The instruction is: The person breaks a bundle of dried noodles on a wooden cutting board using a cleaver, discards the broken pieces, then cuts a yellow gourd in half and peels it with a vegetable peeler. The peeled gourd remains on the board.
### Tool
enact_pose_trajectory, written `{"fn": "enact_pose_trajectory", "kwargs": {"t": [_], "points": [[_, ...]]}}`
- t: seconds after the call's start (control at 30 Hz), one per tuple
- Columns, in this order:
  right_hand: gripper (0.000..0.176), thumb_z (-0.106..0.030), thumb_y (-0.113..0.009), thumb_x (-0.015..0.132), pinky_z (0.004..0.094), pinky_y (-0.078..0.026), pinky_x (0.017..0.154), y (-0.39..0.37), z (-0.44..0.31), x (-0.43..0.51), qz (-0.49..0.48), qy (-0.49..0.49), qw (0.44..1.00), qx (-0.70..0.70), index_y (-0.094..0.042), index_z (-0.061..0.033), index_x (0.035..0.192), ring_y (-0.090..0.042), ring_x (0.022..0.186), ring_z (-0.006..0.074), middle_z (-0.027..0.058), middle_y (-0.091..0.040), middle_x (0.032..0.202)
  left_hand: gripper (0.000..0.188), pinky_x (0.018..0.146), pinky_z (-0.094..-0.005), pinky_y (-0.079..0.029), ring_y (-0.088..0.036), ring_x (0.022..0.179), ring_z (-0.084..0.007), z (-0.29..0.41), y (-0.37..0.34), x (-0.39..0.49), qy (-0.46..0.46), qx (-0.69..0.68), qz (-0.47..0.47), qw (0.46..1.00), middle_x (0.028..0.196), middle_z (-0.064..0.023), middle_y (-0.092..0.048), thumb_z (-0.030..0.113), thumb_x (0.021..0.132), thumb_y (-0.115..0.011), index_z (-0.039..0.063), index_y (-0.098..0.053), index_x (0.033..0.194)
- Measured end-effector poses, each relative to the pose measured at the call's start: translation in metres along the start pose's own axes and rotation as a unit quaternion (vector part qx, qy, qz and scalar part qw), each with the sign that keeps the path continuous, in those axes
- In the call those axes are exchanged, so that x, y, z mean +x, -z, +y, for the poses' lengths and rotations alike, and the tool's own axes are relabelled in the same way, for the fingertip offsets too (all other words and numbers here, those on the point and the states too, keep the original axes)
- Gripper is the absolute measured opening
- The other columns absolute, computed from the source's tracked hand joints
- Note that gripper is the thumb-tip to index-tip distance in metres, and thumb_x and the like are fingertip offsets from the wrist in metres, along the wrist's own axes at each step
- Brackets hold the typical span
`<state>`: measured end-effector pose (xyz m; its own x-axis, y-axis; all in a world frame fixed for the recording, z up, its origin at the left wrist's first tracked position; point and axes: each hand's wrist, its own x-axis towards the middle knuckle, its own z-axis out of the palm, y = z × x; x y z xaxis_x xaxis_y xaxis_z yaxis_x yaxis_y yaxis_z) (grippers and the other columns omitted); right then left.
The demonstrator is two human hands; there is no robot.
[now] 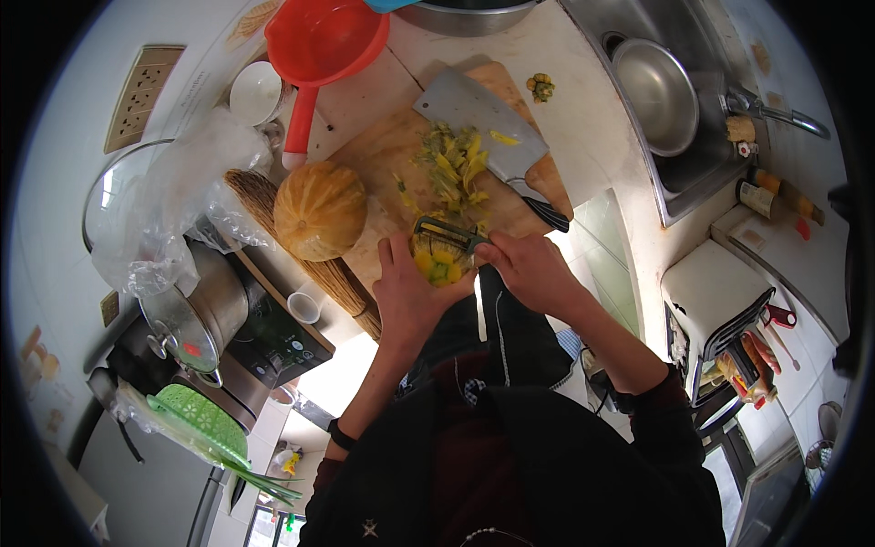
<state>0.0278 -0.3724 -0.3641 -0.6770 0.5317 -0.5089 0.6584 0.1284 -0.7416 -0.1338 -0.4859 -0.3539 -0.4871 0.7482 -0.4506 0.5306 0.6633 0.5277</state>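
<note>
My left hand [409,280] grips a partly peeled pumpkin piece [437,265] at the near edge of the wooden cutting board [383,161]. Yellow flesh with a green patch shows on its near side. In my right hand [530,269] is a dark green peeler [451,230], its blade lying across the top of the piece. A heap of green and yellow peelings [452,164] covers the board just beyond. Further back rests a cleaver [482,113] with a black handle, flat on the board. To the left of my left hand sits a whole orange pumpkin [320,210].
A bundle of brown twigs [307,263] runs beside the pumpkin. A red ladle [328,41] and white bowl [256,92] stand behind. Left are a plastic bag [184,191], a lidded pot [212,294] and a small cup [303,308]. Right, a metal basin [656,96] lies in the sink [707,178].
</note>
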Motion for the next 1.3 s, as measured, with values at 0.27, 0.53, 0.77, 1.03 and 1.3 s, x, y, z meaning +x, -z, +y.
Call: {"fn": "enact_pose_trajectory", "kwargs": {"t": [0.27,0.53,0.77,1.03,1.3], "points": [[0.039,-0.038,-0.055,0.103,0.0481,-0.052,0.066,-0.010,0.029,0.029,-0.016,-0.011,0.996,-0.089,-0.066,-0.0038,0.087,-0.066,0.076,0.0399,0.0191,-0.066,0.075,0.084,0.068,-0.0505,-0.056,-0.065,0.092,-0.0388,0.001,-0.001,-0.001,0.003,-0.018,-0.004,1.000,0.114,-0.0160,-0.050,0.045,0.064,-0.090,0.003,-0.044,0.120],[0.043,-0.044,-0.053,0.103,0.0512,-0.052,0.063,-0.031,0.047,0.041,0.075,0.044,0.984,-0.153,-0.063,-0.0065,0.086,-0.066,0.070,0.0411,0.0186,-0.064,0.070,0.084,0.070,-0.0489,-0.055,-0.064,0.093,-0.0391,-0.001,-0.004,-0.003,-0.010,0.003,0.005,1.000,0.114,-0.0150,-0.050,0.044,0.063,-0.091,0.003,-0.045,0.121],[0.039,-0.039,-0.060,0.101,0.0478,-0.048,0.049,-0.048,0.048,0.043,0.095,0.057,0.968,-0.227,-0.057,-0.0064,0.080,-0.064,0.056,0.0373,0.0139,-0.061,0.059,0.087,0.076,-0.0473,-0.055,-0.063,0.101,-0.0364,-0.019,-0.008,-0.021,-0.051,-0.045,0.037,0.997,0.117,-0.0149,-0.051,0.031,0.061,-0.092,0.003,-0.046,0.129],[0.040,-0.036,-0.056,0.104,0.0404,-0.048,0.059,-0.052,0.050,0.036,0.027,-0.026,0.994,0.098,-0.059,-0.0022,0.083,-0.064,0.064,0.0307,0.0146,-0.063,0.067,0.088,0.102,-0.0419,-0.048,-0.057,0.121,-0.0346,-0.055,-0.006,-0.059,-0.027,-0.224,0.034,0.974,0.134,-0.0207,-0.049,0.014,0.067,-0.084,0.002,-0.037,0.141],[0.038,-0.036,-0.055,0.104,0.0455,-0.045,0.062,-0.035,0.001,-0.006,0.013,-0.033,0.997,0.066,-0.057,-0.0025,0.085,-0.061,0.067,0.0365,0.0181,-0.060,0.070,0.086,0.100,-0.0439,-0.048,-0.055,0.119,-0.0354,-0.051,-0.010,-0.060,-0.017,-0.208,0.051,0.977,0.129,-0.0190,-0.048,0.016,0.069,-0.083,0.001,-0.037,0.140]]}}
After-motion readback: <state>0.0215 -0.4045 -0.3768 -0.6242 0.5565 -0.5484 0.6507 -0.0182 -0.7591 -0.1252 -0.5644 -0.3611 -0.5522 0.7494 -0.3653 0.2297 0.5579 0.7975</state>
